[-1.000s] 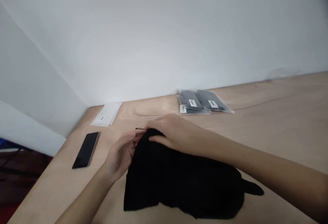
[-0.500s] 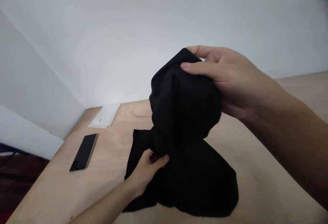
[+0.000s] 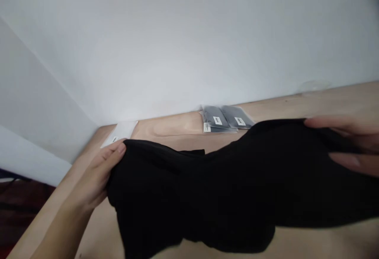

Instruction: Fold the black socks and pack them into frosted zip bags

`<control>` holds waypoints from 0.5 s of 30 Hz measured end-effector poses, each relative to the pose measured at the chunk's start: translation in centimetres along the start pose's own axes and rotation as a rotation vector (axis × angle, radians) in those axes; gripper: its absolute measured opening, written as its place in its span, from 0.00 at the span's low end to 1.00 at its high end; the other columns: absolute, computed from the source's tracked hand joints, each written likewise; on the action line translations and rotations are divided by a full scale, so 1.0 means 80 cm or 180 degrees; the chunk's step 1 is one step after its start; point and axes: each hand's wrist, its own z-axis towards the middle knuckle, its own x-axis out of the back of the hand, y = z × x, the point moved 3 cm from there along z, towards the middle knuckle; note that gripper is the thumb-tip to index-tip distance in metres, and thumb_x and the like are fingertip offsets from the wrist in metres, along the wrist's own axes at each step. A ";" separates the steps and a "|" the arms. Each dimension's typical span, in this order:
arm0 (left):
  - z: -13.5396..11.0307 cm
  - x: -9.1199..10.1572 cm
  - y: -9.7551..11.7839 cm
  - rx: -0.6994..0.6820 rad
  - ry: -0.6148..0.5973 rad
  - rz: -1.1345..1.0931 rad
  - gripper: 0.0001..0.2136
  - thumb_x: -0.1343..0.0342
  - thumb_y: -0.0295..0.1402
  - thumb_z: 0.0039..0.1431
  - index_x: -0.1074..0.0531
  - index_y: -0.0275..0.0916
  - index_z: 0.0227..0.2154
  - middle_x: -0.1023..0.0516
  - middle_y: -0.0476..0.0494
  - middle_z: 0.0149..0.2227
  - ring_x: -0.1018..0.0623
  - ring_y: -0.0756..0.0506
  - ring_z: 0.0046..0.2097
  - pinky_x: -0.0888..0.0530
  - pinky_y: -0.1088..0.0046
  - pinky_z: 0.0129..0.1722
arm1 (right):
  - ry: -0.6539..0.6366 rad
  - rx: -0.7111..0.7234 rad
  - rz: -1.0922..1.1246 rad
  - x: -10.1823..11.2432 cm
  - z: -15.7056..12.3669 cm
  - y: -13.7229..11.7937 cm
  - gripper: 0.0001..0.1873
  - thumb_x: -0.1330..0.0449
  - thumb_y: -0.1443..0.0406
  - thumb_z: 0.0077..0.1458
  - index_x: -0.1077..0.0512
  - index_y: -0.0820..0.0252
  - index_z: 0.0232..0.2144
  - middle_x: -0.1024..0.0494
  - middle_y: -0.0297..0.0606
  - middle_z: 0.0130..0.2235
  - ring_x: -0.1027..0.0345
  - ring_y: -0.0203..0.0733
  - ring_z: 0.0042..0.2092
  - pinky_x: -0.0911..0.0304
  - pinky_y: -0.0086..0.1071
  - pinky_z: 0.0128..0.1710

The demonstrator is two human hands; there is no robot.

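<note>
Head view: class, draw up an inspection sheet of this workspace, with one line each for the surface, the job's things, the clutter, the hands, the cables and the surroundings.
Surface: plywood table top, bare wood showing around the items.
Job's things: black cloth, held up between both hands.
Clutter: white flat packet at the far left corner; two grey bagged items, labelled, by the far wall.
Hands: left hand and right hand each grip the cloth; the right runs out of frame.
Cables: nothing seen.
Surroundings: white walls meeting in a corner; dark area below the table edge.

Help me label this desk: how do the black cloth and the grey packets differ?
The black cloth is stretched between the left hand and right hand; the grey packets lie flat on the table. The cloth shows no label; the packets carry white labels. Both are dark.
</note>
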 end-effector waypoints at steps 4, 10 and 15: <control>0.064 -0.015 0.004 -0.0237 -0.0558 0.0968 0.16 0.34 0.47 0.55 0.21 0.39 0.36 0.21 0.46 0.31 0.23 0.46 0.31 0.28 0.75 0.29 | -0.0567 -0.0037 -0.0183 -0.025 -0.033 0.042 0.33 0.34 0.49 0.51 0.30 0.31 0.60 0.26 0.37 0.63 0.34 0.68 0.62 0.24 0.50 0.50; 0.127 -0.053 -0.066 -0.1358 0.0005 0.2274 0.16 0.37 0.39 0.57 0.24 0.40 0.46 0.20 0.36 0.47 0.24 0.35 0.52 0.28 0.58 0.53 | -0.1405 -0.0039 -0.1066 -0.074 -0.081 0.094 0.43 0.36 0.56 0.57 0.47 0.35 0.71 0.47 0.35 0.74 0.52 0.62 0.71 0.43 0.52 0.65; 0.020 -0.072 -0.124 -0.1710 -0.0709 0.2897 0.17 0.42 0.40 0.64 0.26 0.43 0.54 0.25 0.34 0.53 0.25 0.34 0.56 0.28 0.53 0.56 | -0.1229 -0.0031 -0.1289 -0.073 -0.092 0.117 0.41 0.38 0.50 0.60 0.47 0.38 0.71 0.47 0.38 0.74 0.52 0.59 0.71 0.45 0.53 0.66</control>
